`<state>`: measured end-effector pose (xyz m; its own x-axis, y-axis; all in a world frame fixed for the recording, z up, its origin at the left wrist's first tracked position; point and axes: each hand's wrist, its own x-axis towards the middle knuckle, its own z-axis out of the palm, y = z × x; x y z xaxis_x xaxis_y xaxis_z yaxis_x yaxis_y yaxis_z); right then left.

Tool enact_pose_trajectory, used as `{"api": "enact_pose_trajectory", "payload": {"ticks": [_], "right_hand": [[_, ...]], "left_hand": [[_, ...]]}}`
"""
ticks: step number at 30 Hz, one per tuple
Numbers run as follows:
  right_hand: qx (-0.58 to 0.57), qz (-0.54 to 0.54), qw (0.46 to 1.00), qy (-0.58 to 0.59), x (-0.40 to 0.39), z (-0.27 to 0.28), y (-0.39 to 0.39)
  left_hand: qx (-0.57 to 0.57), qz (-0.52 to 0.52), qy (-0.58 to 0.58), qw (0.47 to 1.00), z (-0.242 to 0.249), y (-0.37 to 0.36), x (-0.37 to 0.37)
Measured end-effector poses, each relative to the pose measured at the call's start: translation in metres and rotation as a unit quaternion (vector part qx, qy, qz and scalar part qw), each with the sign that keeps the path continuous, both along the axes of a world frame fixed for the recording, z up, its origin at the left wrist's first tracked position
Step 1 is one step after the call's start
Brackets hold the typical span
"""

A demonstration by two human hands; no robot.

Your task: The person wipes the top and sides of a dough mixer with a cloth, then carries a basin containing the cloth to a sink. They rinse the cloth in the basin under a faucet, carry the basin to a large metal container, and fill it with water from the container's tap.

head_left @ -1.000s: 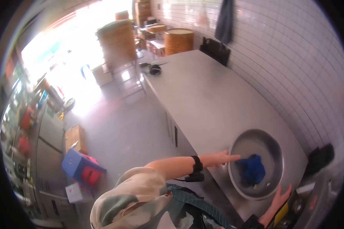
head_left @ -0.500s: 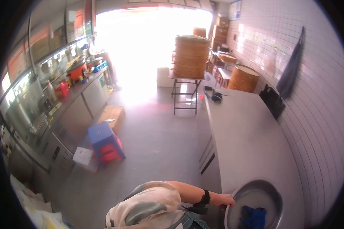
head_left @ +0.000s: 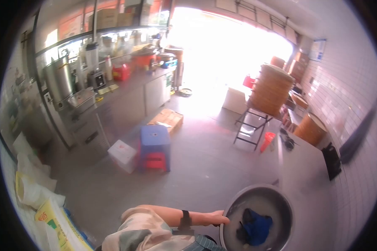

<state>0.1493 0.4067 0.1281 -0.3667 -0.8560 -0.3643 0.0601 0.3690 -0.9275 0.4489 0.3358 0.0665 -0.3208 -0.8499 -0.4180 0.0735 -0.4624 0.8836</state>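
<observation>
My left hand (head_left: pixel 217 218) is closed on the left rim of a round grey metal basin (head_left: pixel 287 209), with the fingers partly hidden behind the rim. A dark band circles that wrist. Inside the basin lies a crumpled blue cloth (head_left: pixel 257 230) with darker parts. The basin overlaps the near left edge of the grey counter (head_left: pixel 303 184) in this view. My right hand is out of sight.
A blue stool (head_left: pixel 156 140) stands on the floor beside a white box (head_left: pixel 122 154) and a cardboard carton (head_left: pixel 170 118). Stacked steamers (head_left: pixel 273 90) rest on a folding stand (head_left: pixel 252 127). Sacks (head_left: pixel 56 221) lie at the lower left. A worktop with appliances runs along the left.
The view has swung left, so the room appears shifted right. The basin, still gripped by my left hand, has moved left from over the counter to past its edge.
</observation>
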Motion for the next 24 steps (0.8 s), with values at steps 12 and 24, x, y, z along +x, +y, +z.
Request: {"api": "enact_pose_trajectory", "payload": {"ticks": [12, 24], "right_hand": [[-0.036, 0.411, 0.910, -0.044, 0.219, -0.044, -0.119], [-0.045, 0.743, 0.650, -0.156, 0.599, -0.032, -0.102]], "left_hand": [[0.031, 0.432, 0.024, 0.901, -0.005, 0.185, 0.191], [0.048, 0.731, -0.176, 0.658, 0.004, 0.326, 0.276]]}}
